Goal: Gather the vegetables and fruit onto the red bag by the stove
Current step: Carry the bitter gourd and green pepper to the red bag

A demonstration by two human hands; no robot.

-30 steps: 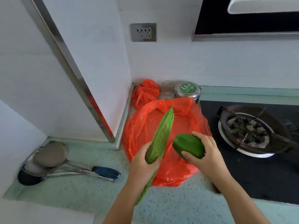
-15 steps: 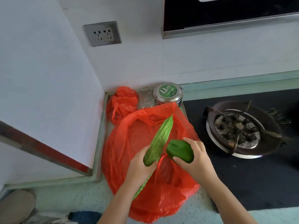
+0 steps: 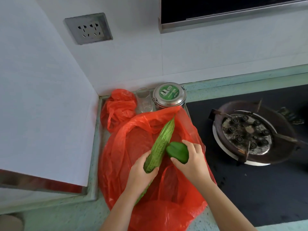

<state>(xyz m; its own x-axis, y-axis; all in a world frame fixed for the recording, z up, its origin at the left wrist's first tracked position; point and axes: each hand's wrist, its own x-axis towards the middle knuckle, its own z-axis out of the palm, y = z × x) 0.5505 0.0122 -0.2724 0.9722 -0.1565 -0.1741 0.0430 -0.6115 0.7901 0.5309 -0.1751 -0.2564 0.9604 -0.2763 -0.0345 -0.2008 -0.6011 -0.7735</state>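
Both hands are over the red bag (image 3: 120,155), and both are full. The left hand (image 3: 141,170) is wrapped around the lower half of a bitter gourd (image 3: 161,144), fingers curled over its bumpy skin and thumb underneath. The gourd runs on a slant. Its pointed tip reaches up toward the far rim of the bag, and its tail pokes out below the wrist. The right hand (image 3: 191,162) grips a green pepper (image 3: 177,151) from the right side, fingers over the top and thumb tucked under. The pepper's free end sits right against the gourd's flank. Both vegetables are above the middle of the bag, though I cannot tell whether either one rests on the plastic.

The bag lies spread wide and rumpled on the pale green countertop (image 3: 66,214), with its right edge lapping onto the black stove top (image 3: 250,189). The gas burner (image 3: 248,130), with its rusty pan support, is just to the right of it.

Three things line the back corner. A second red bag (image 3: 120,107) sits crumpled up, a clear glass cup (image 3: 144,100) stands beside it, and next comes a round steel tin with a green label on its lid (image 3: 169,96). The big bag's far rim rises in front of the tin. A wall socket (image 3: 88,28) sits on the white tiles above, and the edge of a range hood (image 3: 225,12) is at the top right.
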